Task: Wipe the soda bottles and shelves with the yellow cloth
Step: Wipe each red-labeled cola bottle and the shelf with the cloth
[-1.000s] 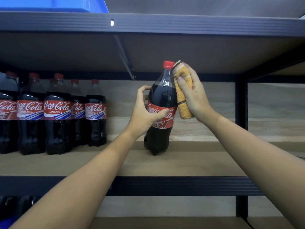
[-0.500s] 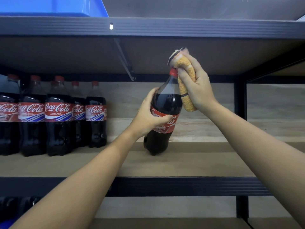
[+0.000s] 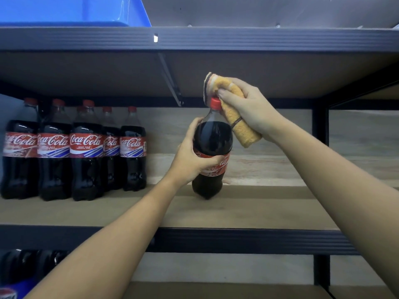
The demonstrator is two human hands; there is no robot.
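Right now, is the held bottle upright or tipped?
Tipped: the bottle leans, its red cap right of its base, left hand gripping it.

Shelf (image 3: pixel 248 210): we see one bottle (image 3: pixel 212 147) on it, tilted, near the middle.
Left hand (image 3: pixel 192 160): we have it round the bottle's left side.
Right hand (image 3: pixel 252 106): right of the bottle's top, holding the cloth (image 3: pixel 235 114) against the cap (image 3: pixel 215 103).
Row of bottles (image 3: pixel 73 152): on the same shelf, well to the left.
Bin (image 3: pixel 71 11): on the shelf above, at left.
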